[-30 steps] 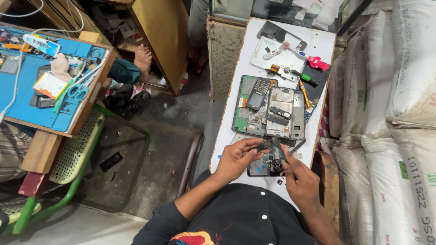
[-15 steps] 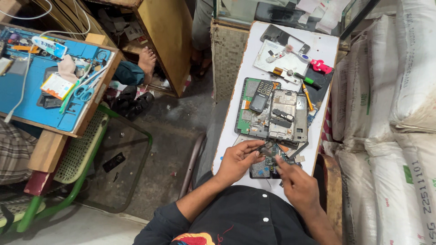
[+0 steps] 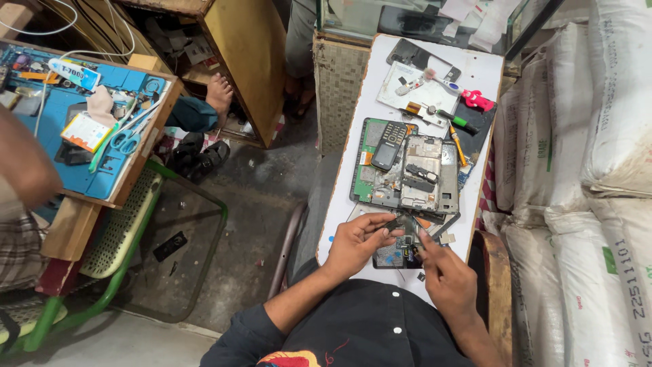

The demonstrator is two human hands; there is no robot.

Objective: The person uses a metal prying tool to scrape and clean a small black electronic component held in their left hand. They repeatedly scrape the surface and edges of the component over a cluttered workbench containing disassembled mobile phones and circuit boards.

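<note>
Working at the near end of a narrow white table, we keep both hands over an opened phone body that lies flat at the 6 o'clock end of the tabletop. Our left hand is curled, thumb and forefinger pinched on a small dark part at the upper left corner of the phone body. Our right hand sits at 4 o'clock of the phone body, forefinger extended and its tip resting on the phone's upper right area, the other fingers loosely folded; whether it holds a tool we cannot tell.

Just beyond the hands, toward 12 o'clock, lies a cluster of stripped phone frames and green boards, with a dark keypad handset resting on top at its 11 o'clock corner. Farther toward 12 o'clock are a white sheet with small parts, a red tool and a green-tipped pen.

At 3 o'clock of the table, white sacks are stacked. At 9 o'clock, well apart, stands a blue work mat on another bench, with blue-handled scissors on it
</note>
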